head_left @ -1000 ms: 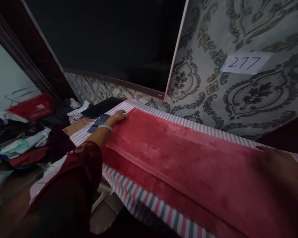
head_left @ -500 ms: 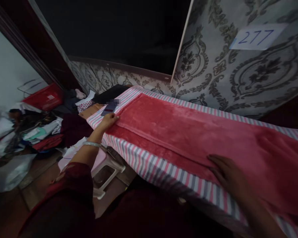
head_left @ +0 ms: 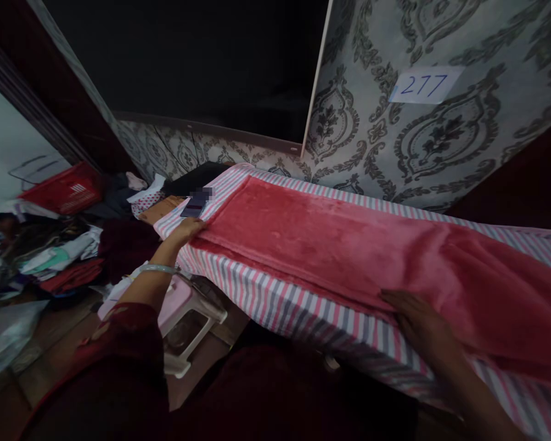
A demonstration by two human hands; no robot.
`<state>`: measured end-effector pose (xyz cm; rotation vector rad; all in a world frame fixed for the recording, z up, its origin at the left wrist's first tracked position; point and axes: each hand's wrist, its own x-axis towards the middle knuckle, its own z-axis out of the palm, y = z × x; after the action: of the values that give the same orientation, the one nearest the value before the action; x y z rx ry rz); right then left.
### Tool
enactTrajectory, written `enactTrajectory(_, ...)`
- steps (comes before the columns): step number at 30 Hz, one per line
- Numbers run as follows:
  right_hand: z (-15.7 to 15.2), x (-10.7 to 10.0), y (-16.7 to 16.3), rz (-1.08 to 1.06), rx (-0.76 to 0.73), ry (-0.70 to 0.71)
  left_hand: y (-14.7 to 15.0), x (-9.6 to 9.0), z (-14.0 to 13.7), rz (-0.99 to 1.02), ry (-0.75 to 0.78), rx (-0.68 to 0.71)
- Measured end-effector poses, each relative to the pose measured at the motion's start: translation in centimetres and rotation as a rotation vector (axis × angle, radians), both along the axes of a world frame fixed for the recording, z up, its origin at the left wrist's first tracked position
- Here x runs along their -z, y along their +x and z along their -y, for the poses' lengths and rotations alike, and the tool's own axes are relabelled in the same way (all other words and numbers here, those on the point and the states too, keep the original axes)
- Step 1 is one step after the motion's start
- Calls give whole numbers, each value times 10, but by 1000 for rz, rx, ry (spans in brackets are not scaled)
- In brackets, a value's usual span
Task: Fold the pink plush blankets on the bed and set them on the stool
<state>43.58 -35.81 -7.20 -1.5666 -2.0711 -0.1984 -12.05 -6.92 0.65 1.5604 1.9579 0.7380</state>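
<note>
1. A red plush blanket (head_left: 312, 233) is laid out lengthwise on the tabletop (head_left: 227, 182), which is covered by a striped cloth (head_left: 275, 300); the near side of the cloth is left hanging down.
2. The near left corner of the blanket is touched by the left hand (head_left: 189, 231). Whether its grip is clamped on the corner or only rested there cannot be told.
3. Half a second ago the left hand was already placed at this corner; one second ago it was seen at the far left corner.
4. The near edge of the blanket, right of its middle, is touched by the right hand (head_left: 416, 315), with its fingers stretched out over the fabric. Whether the edge is held in its grip cannot be told.
5. One second ago the right hand was blurred over the right end of the blanket.
6. The lower red layer, shown as a broad band along the near edge half a second ago, is now reduced to a thin strip there.
7. Beyond the right hand, the flatter fabric of before has been gathered into raised folds.
8. A phone (head_left: 195, 207) is set on the cloth, just beyond the left hand.
9. A stool (head_left: 202, 321) is partly hidden behind the left forearm.
</note>
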Motion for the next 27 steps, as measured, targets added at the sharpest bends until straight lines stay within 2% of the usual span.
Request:
enactTrajectory(4, 2, 7, -3, -1, 15, 42, -3, 5, 1, -28, -51, 25)
enactTrajectory(11, 1, 6, 5, 12, 94, -1, -4, 5, 7, 33, -53, 50)
enactTrajectory(19, 25, -18, 48, 50, 334, 205, -3, 6, 9, 63, -47, 5)
enactTrajectory(24, 31, 5, 50, 83, 177, 91, -3, 5, 14, 51, -48, 5)
enactTrajectory(27, 34, 13, 44, 51, 200, 102, -4, 4, 15, 38, -19, -5)
